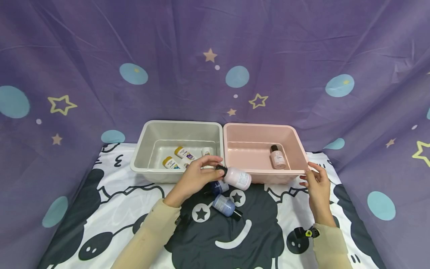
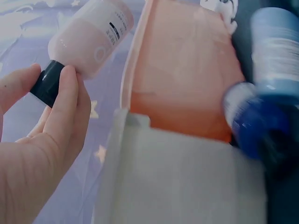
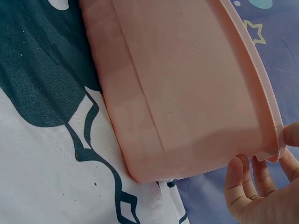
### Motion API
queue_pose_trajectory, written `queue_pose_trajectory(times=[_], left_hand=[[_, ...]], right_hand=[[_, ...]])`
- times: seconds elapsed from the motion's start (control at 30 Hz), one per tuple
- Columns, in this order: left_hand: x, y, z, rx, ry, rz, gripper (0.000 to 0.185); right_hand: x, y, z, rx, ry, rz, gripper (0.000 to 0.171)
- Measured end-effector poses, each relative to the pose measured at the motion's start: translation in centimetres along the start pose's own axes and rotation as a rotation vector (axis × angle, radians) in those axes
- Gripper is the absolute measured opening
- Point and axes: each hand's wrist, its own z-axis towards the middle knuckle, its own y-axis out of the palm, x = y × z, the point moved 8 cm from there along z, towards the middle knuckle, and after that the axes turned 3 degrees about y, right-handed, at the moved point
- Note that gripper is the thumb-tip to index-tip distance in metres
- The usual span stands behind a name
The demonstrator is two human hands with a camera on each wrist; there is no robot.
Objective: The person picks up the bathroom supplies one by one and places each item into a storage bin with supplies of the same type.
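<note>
Head view, bottle: the pale pink bottle (image 1: 239,178) is hanging near the centre of the frame, tilting base-down to the right, in front of the pink bin (image 1: 248,155).
Head view, left hand: the left hand (image 1: 195,178) is pinching the black cap (image 1: 221,170), thumb and fingers closing on it.
Head view, right hand: the right hand (image 1: 317,190) is gripping the bin's near corner, right of centre.
Head view, cloth: a light blue bottle (image 1: 223,205) and a navy bottle (image 1: 220,186) are lying below the held one.
Left wrist view, body: at upper left the bottle is showing a smooth, glossy wall; probably stiff plastic, light, rather slippery, and unlikely to break.
Left wrist view, hold: the narrow cap is carrying everything, so the base may be swinging; gripping round the label should be steadier.
Right wrist view, rim: at lower right, the thumb is pressing the rim and fingers are curling beneath; the bin is seeming thin-walled, light, slightly flexible, its rim offering the best hold.
</note>
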Motion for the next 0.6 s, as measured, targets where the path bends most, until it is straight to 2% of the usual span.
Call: queue_pose_trajectory(times=[0.1, 0.23, 0.3, 0.47, 0.6], left_hand=[[0.7, 0.8, 2.1, -0.004, 0.019, -0.004, 0.042], [1.7, 1.5, 4.9, 0.007, 0.043, 0.058, 0.040], [2.1, 1.8, 6.3, 0.014, 0.046, 0.051, 0.040], [2.5, 2.7, 10.0, 0.028, 0.017, -0.031, 0.038], [2.2, 3.5, 12.9, 0.032, -0.032, -0.055, 0.037]], right_hand=[[0.0, 0.0, 0.1, 0.000, 0.000, 0.016, 0.029], [0.1, -0.1, 0.2, 0.003, 0.002, 0.019, 0.029], [0.1, -0.2, 0.3, 0.003, 0.002, 0.011, 0.030], [0.1, -0.1, 0.3, -0.002, 0.002, -0.005, 0.032], [0.2, 0.0, 0.3, -0.002, 0.005, -0.013, 0.032]])
